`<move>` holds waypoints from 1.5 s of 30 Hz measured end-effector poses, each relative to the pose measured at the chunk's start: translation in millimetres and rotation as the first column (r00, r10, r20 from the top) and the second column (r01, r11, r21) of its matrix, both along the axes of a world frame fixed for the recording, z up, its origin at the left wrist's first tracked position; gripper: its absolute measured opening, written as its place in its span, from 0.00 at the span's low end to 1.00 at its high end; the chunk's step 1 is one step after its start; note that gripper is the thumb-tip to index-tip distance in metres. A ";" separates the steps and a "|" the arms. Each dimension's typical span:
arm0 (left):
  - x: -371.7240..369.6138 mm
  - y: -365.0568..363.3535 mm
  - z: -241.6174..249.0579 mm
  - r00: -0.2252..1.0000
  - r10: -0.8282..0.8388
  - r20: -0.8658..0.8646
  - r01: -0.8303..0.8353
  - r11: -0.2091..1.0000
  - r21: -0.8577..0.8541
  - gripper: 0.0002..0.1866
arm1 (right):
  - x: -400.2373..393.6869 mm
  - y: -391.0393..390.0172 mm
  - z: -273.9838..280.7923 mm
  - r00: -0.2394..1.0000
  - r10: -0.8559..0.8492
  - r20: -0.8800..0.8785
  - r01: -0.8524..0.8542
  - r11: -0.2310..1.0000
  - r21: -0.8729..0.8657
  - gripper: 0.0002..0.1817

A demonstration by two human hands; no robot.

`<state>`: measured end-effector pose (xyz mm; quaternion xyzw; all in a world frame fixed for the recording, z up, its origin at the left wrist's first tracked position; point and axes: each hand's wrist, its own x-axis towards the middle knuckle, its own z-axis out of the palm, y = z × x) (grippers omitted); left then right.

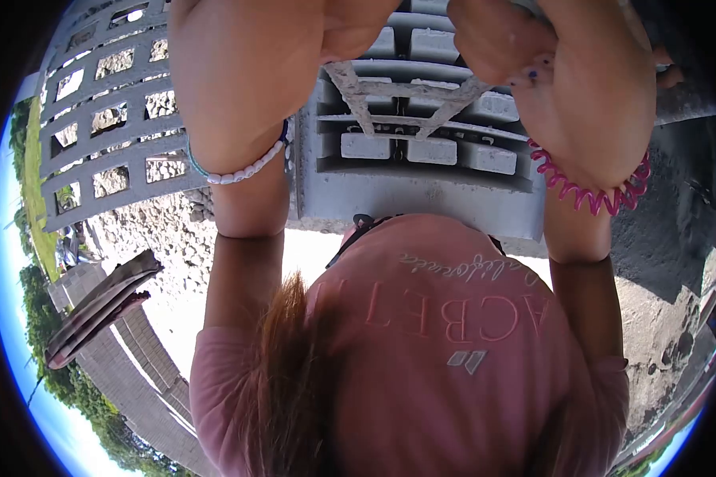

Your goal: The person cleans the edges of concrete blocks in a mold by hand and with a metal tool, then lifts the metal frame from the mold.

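My left hand (254,71), with a white beaded bracelet at its wrist, is closed on the upper left end of a rough, cement-crusted metal frame (445,110). My right hand (585,95), wearing a pink coiled band, curls its fingers beside the frame's upper right end; the contact itself is partly hidden. The frame's slanting bars meet a crossbar above a grey metal mould (422,191). Inside the mould, pale rectangular blocks (431,151) sit in rows between ledges. The top image edge cuts off part of both hands.
A grey slatted panel with square openings (127,103) stands at the left above gravel (147,238). Stacked grey blocks (123,374) and a striped cloth (103,310) are at the lower left. Dark grey material (668,207) lies at the right. Part of another person's hand (668,75) shows there.
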<state>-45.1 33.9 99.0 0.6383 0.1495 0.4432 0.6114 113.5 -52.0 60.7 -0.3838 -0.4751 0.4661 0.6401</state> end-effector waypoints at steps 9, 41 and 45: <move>-1.3 14.6 -36.5 0.985 -0.029 -0.171 0.035 0.999 0.035 0.12 | -32.6 40.3 -13.0 0.993 0.014 -0.119 -0.027 0.994 -0.109 0.11; 23.1 -42.3 -203.7 0.914 -0.333 -0.231 0.375 0.911 0.173 0.15 | 29.8 -91.4 -211.4 0.581 -0.139 0.802 0.320 0.945 -0.069 0.07; 22.0 -49.1 -173.8 0.924 -0.335 -0.184 0.374 0.890 0.260 0.15 | 37.9 -93.8 -201.9 0.510 -0.074 0.857 0.336 0.934 -0.119 0.04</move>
